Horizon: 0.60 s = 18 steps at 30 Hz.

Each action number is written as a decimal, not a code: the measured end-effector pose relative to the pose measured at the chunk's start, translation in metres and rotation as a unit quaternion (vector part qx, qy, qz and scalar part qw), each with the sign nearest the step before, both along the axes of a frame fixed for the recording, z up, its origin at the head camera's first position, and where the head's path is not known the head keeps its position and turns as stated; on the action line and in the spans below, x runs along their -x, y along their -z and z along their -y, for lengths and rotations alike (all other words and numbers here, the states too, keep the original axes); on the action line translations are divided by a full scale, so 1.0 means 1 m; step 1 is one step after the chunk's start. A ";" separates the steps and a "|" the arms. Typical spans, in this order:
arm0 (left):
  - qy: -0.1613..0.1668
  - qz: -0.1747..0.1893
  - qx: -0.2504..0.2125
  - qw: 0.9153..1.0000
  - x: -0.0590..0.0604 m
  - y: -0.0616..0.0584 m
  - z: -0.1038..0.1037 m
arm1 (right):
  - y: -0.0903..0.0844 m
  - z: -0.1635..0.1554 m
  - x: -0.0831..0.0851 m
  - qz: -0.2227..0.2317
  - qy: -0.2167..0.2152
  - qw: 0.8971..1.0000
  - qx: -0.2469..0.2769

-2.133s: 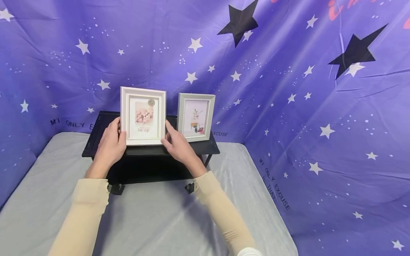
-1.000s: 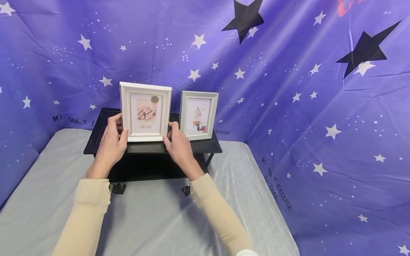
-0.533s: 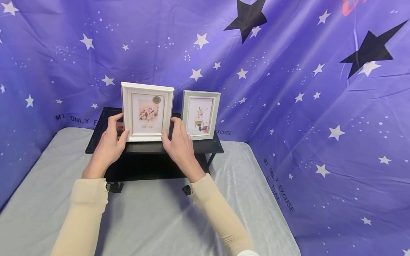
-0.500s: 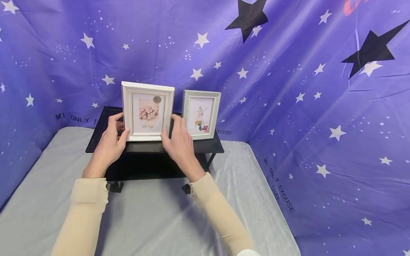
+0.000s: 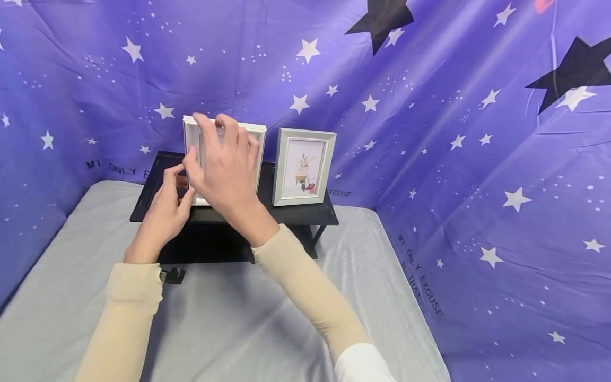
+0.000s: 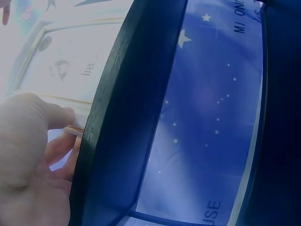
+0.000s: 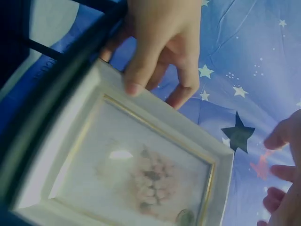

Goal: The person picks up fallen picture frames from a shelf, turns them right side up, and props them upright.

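A white picture frame (image 7: pixel 99 89) with a flower picture stands upright on a small black table (image 5: pixel 305 213). My left hand (image 5: pixel 164 209) pinches its left edge near the bottom, thumb on the front and fingers behind, as the left wrist view also shows. In the head view my right hand (image 5: pixel 229 167) is in front of the frame and hides most of its picture. Its fingers are bent and spread; the right wrist view has them apart from the frame. To the right stands a second picture frame (image 5: pixel 281 164), pale grey-green with a plant picture.
Below the tabletop is a dark lower shelf (image 5: pixel 210 244). The table stands on a grey cloth-covered surface (image 5: pixel 229 329). Purple curtains (image 5: pixel 458 212) with stars and lettering hang behind and on both sides.
My right hand has left the white frame's right edge and moved up and left across its front. The left hand has stayed on the left edge. The head view has shifted slightly.
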<state>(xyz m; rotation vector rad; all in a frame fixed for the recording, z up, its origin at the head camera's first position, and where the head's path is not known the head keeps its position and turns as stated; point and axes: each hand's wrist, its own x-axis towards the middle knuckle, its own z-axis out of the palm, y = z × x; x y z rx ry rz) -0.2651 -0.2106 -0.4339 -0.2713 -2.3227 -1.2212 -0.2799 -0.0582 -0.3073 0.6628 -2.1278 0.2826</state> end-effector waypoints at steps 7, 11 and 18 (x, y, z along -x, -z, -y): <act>-0.015 0.014 0.026 0.999 -0.003 -0.001 0.001 | -0.010 0.022 0.003 0.092 0.030 0.995 -0.022; -0.027 0.013 0.038 0.999 -0.004 0.001 0.000 | -0.008 0.028 0.005 0.112 0.050 0.992 -0.036; -0.032 -0.005 0.042 0.999 -0.002 -0.001 0.002 | -0.005 0.031 0.008 0.119 0.056 0.990 -0.043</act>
